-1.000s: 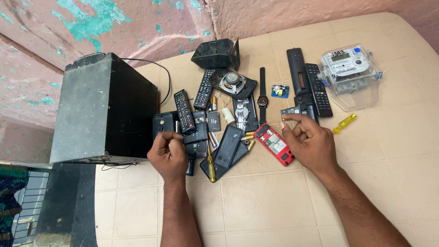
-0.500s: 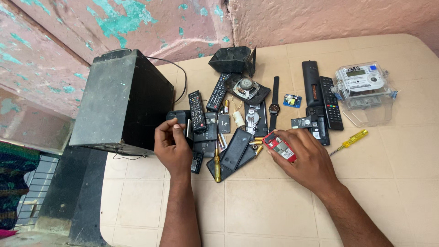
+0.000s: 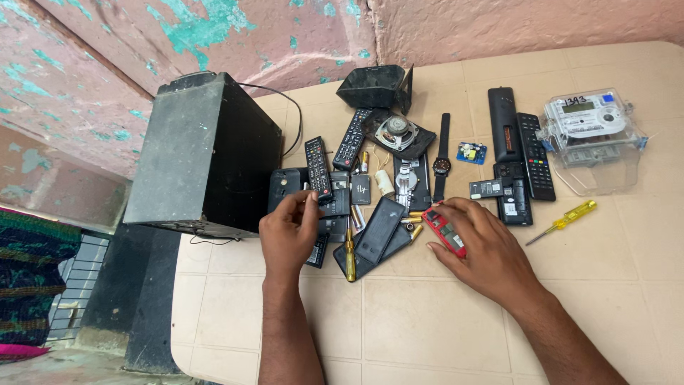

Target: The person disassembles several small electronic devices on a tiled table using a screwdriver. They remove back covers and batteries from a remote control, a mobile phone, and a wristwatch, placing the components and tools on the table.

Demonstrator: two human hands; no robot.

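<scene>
1. Head view, left hand: the left hand [image 3: 288, 235] hangs over the left end of the pile of electronics, fingers curled in with the tips pinched together near a small black remote control [image 3: 318, 170]. Whether anything is pinched between them I cannot tell; the knuckles cover that spot.
2. Head view, right hand: the right hand [image 3: 484, 253] lies palm down on the beige table [image 3: 442, 328], fingers spread and loose, their tips resting on a red phone [image 3: 445, 230] that lies flat and tilted, just right of the pile's middle. It presses on the phone rather than gripping it, and part of the phone's lower edge is under the fingers.
3. Between the hands lies a dark phone [image 3: 377, 229] on top of another flat black piece, with a yellow-handled tool [image 3: 349, 253] beside them, partly tucked under.
4. The left hand hides most of a dark flat device below it; only a corner shows.
5. Behind the pile: a loose speaker cone [image 3: 397, 132], a wristwatch [image 3: 442, 160], a small blue circuit board [image 3: 471, 152], and two long black remotes [image 3: 520, 153] side by side.
6. At the far right sits a clear-cased electricity meter [image 3: 588, 132], with a yellow screwdriver [image 3: 566, 221] well apart in front of it.
7. A big black speaker box [image 3: 206, 157] stands at the table's left edge; its front face cannot be seen.
8. Several small parts in the pile are too jumbled to make out.
</scene>
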